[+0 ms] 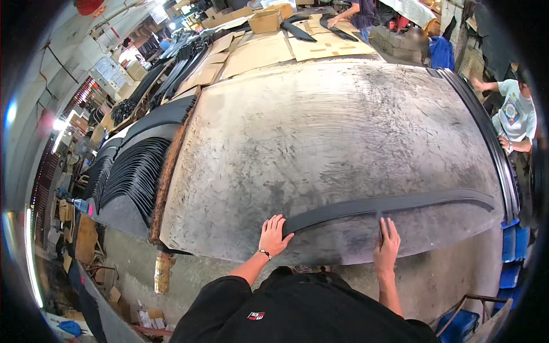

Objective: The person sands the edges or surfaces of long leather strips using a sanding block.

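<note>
A long, curved black strip lies along the near side of the worn table, with fine lines running lengthwise. My left hand is at its left end, thumb on the near side and fingers around the end. Just below the strip's middle is my right hand, closed on a thin, dark tool whose tip points toward the strip's near edge. The tool's exact kind is too small to tell, and my fingers partly cover it.
The scuffed metal table spreads out ahead. Stacked curved black pieces stand along its left side; long black strips line its right edge. Flattened cardboard covers the far end. One person is at right, another at the back.
</note>
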